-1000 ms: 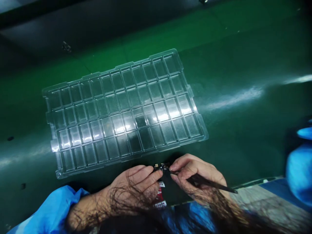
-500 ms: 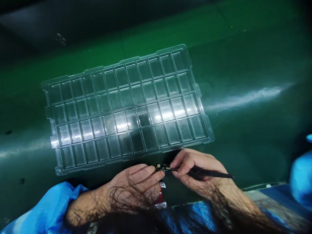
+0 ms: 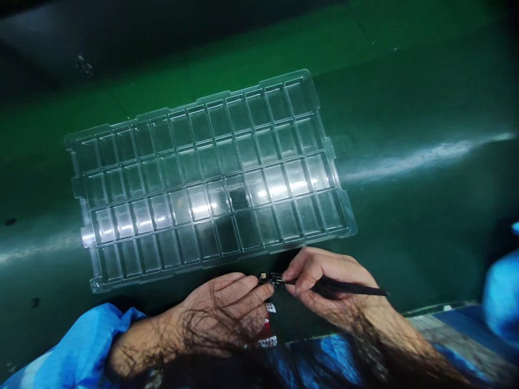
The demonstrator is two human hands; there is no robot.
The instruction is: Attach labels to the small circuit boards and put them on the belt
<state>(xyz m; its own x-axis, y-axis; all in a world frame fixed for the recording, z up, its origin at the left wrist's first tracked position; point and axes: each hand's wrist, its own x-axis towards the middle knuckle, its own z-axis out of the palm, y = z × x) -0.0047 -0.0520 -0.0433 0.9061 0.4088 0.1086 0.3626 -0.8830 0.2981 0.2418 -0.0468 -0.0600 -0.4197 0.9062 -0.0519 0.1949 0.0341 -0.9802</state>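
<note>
My left hand (image 3: 227, 310) and my right hand (image 3: 324, 286) meet just below a clear plastic tray (image 3: 211, 178) of several empty compartments. Between their fingertips sits a small dark electronic part (image 3: 272, 279) with tiny gold spots. My left fingers pinch its left end. My right hand is closed on black tweezers (image 3: 348, 290), whose tip touches the part's right end; the handle points right. A red and white label (image 3: 268, 327) shows under my left fingers. Loose hair hangs in front of both wrists.
The tray lies on a green glossy belt surface (image 3: 405, 108) with glare streaks. The belt's near edge (image 3: 430, 309) runs at the lower right, with a blue surface behind it. A blue shape (image 3: 500, 297) sits at the right edge. My left sleeve (image 3: 77, 351) is blue.
The view has shifted a little, so the tray sits slightly higher and further right. My right hand has lifted a bit with the tweezers levelled; both hands stay on the small part.
</note>
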